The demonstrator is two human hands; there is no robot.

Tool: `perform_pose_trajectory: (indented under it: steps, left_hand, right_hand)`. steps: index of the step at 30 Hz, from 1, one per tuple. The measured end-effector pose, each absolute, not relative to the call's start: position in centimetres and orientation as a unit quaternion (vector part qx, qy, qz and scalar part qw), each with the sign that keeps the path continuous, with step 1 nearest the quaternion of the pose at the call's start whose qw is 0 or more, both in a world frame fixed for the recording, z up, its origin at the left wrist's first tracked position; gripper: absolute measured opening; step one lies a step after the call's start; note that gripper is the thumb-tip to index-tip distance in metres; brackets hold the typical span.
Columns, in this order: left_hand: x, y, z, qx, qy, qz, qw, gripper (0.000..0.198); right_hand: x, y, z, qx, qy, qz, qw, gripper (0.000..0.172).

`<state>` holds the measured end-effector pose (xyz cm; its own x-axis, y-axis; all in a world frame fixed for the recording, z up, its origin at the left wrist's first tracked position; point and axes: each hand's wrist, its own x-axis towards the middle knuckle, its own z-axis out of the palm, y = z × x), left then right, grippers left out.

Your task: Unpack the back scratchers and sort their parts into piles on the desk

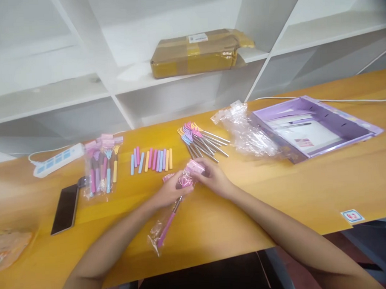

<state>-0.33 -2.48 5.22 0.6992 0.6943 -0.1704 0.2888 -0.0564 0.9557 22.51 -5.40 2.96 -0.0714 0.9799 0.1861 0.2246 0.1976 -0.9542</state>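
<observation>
My left hand (168, 190) is closed around a pink back scratcher (167, 230) inside a clear plastic bag (154, 235). The scratcher's pink handle slants down toward the table's front edge, and its claw head shows partly between my hands. My right hand (214, 177) pinches the pink header card (194, 166) at the bag's top. Just beyond my hands lies a pile of metal back scratcher rods (208, 144) with coloured claw heads. To its left, loose coloured handles (153, 160) lie in a row.
Several bagged back scratchers (102, 167) lie at left, by a power strip (59, 159) and a phone (65, 208). Clear empty bags (246, 131) are heaped beside a purple box tray (337, 149). A taped carton (192, 55) sits on the shelf behind.
</observation>
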Motion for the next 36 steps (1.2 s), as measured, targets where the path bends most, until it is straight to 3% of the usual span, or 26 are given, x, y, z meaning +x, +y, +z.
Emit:
perform_pose_trajectory:
  steps: [4, 8, 12, 21, 26, 30, 33, 36]
  left_hand:
    - [0.3, -2.7, 2.9, 0.664, 0.369, 0.234, 0.607, 0.079]
    - [0.1, -3.1, 3.0, 0.672, 0.359, 0.210, 0.613, 0.077]
    - [-0.1, -3.3, 3.8, 0.673, 0.361, 0.190, 0.617, 0.075]
    - [-0.3, -2.9, 3.4, 0.683, 0.344, 0.205, 0.611, 0.071]
    - [-0.2, -2.8, 3.9, 0.698, 0.313, 0.199, 0.613, 0.062]
    - [-0.6, -2.5, 5.0, 0.698, 0.215, 0.099, 0.675, 0.052]
    - [-1.1, -2.2, 5.8, 0.671, 0.121, -0.034, 0.730, 0.052]
    - [-1.5, -2.1, 6.2, 0.616, 0.071, -0.145, 0.771, 0.047]
  right_hand:
    - [22.6, -5.4, 2.2, -0.511, -0.691, 0.250, 0.446, 0.038]
    - [22.8, -5.5, 1.8, -0.525, -0.699, 0.195, 0.444, 0.029]
    - [23.9, -5.4, 2.4, -0.545, -0.645, 0.250, 0.474, 0.020]
    - [24.9, -4.8, 4.7, -0.443, -0.620, 0.463, 0.453, 0.041]
    - [26.0, -3.9, 4.7, -0.495, -0.614, 0.369, 0.492, 0.047]
    - [28.4, -3.2, 5.0, -0.548, -0.523, 0.373, 0.535, 0.051]
    - [28.2, -2.9, 4.9, -0.541, -0.560, 0.437, 0.450, 0.053]
    - [25.8, -2.7, 4.2, -0.525, -0.644, 0.414, 0.373, 0.048]
